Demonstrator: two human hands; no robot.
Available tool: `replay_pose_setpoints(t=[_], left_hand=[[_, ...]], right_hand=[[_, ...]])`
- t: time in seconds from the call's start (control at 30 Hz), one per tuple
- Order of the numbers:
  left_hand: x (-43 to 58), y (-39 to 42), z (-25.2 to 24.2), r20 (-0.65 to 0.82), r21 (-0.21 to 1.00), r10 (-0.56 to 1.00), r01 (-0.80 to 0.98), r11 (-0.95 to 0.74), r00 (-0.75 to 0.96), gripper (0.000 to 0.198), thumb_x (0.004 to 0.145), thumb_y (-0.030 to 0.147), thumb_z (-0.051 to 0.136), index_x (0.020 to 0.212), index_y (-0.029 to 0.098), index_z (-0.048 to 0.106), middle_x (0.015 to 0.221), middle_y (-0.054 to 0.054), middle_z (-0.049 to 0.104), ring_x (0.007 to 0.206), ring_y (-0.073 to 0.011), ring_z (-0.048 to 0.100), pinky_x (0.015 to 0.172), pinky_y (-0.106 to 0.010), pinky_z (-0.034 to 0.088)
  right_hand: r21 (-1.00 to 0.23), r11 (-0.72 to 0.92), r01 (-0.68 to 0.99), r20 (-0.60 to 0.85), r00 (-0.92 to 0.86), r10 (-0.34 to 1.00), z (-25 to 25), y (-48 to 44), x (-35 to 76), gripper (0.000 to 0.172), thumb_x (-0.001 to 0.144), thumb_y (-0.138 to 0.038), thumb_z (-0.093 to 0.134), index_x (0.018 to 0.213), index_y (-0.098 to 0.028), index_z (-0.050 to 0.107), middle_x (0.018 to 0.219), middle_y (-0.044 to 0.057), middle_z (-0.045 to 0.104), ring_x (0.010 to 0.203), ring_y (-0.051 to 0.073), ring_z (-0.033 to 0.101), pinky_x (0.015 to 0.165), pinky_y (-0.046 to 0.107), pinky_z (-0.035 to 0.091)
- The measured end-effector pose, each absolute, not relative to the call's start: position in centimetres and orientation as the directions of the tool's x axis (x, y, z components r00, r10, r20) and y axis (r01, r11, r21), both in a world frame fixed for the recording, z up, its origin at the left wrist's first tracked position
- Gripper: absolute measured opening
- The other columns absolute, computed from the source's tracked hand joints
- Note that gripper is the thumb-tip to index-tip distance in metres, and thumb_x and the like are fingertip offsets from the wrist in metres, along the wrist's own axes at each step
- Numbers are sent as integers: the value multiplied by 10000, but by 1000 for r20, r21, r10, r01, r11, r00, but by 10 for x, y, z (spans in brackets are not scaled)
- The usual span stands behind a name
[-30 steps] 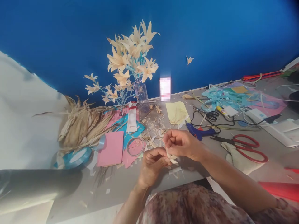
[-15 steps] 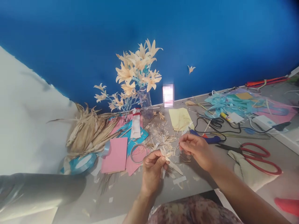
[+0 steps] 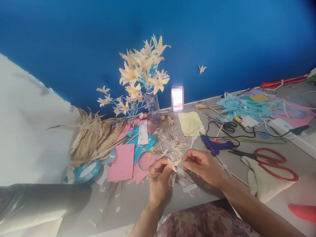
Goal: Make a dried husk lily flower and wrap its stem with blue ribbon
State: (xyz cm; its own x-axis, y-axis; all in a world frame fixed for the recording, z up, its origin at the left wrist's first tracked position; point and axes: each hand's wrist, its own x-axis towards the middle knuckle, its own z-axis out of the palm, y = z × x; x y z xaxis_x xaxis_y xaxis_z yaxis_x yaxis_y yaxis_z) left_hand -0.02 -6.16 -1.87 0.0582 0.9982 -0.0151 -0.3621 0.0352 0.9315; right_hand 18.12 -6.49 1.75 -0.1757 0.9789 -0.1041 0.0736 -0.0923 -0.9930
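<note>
- Moved vs. half a second ago: right hand [image 3: 203, 166] comes in from the right, fingertips now just beside the small flower [image 3: 174, 163]; left hand [image 3: 159, 182] keeps its place under it.
- Table [image 3: 133, 202]: one, grey, carries everything below except the wall flower.
- Grey roll [image 3: 41, 202]: one, near left corner.
- Clear bottle [image 3: 152, 103]: one, upright by the wall, holds the bouquet [image 3: 142, 65]; blooms overlap, no firm count. Second, smaller spray [image 3: 123, 105] to its left; can't tell what holds it.
- Husk bundle [image 3: 91, 138]: one, left.
- Blue ribbon tangle [image 3: 242, 107]: one heap, back right.
- Scissors [image 3: 257, 157]: one pair, two red loops, resting partly on one cloth [image 3: 269, 184].
- Hands: two. Left pinches the small flower between thumb and fingers. Right has fingertips together; can't tell if anything is in them.
- Ribbon roll [image 3: 96, 169]: one, blue, left.
- Glue gun [image 3: 216, 144]: one, blue, beyond right hand.
- Yellow sheet [image 3: 190, 123]: one.
- Tape ring [image 3: 139, 161]: one, on pink paper.
- Small flower: one, between the hands, above table scraps.
- Wall flower [image 3: 201, 69]: one.
</note>
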Motion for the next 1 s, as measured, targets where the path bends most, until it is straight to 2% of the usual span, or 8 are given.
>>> replay_pose_setpoints(t=[0.2,0.33,0.53,0.67,0.73,0.87,1.0], left_hand=[[-1,-59,-19,-75,893,997,-443,79,26,151,732,272,826,701,177,713,597,14,652,544,-97,539,563,-210,445],[-5,-55,-13,-106,908,994,-409,90,-17,184,711,279,827,671,176,680,547,28,607,489,-86,506,503,-195,418],[-27,-49,-13,-89,948,991,-314,53,-100,200,749,325,818,725,179,683,594,27,580,527,-91,521,538,-203,440],[-37,-43,-10,-106,940,987,-335,61,-117,270,720,355,844,675,173,650,580,27,554,530,-97,513,551,-216,444],[-39,-40,-8,-138,929,984,-359,89,-114,281,718,353,850,669,174,639,587,28,564,532,-93,511,577,-221,459],[-38,-34,-4,-232,889,968,-424,173,-93,284,697,350,869,695,179,643,615,35,593,523,-71,491,604,-214,473],[-40,-35,2,-324,849,942,-464,253,-80,322,634,360,907,683,181,643,599,45,588,496,-61,457,602,-220,496]], right_hand=[[-987,-116,108,-133,-175,976,10,-63,183,154,837,-329,639,817,-176,636,702,5,613,642,140,524,582,252,401],[-977,-86,197,-118,-159,980,4,-64,194,150,872,-324,606,829,-184,634,719,3,610,669,149,529,617,260,412],[-942,-100,319,-115,-29,993,-19,-73,224,145,879,-340,627,832,-203,628,716,-6,573,649,150,497,594,261,402],[-967,-42,251,-27,62,998,-22,-75,237,240,847,-356,663,704,-202,546,810,32,617,745,175,558,648,266,446],[-966,-54,251,-38,69,997,-19,-74,238,288,873,-397,637,689,-202,533,768,26,603,714,170,550,628,264,440],[-919,-121,374,-105,63,992,-9,-72,233,282,935,-426,547,779,-196,597,715,13,601,655,161,522,603,274,412],[-880,-120,460,-98,71,993,-1,-72,227,311,981,-415,462,769,-208,558,704,7,592,637,161,506,602,290,389]])
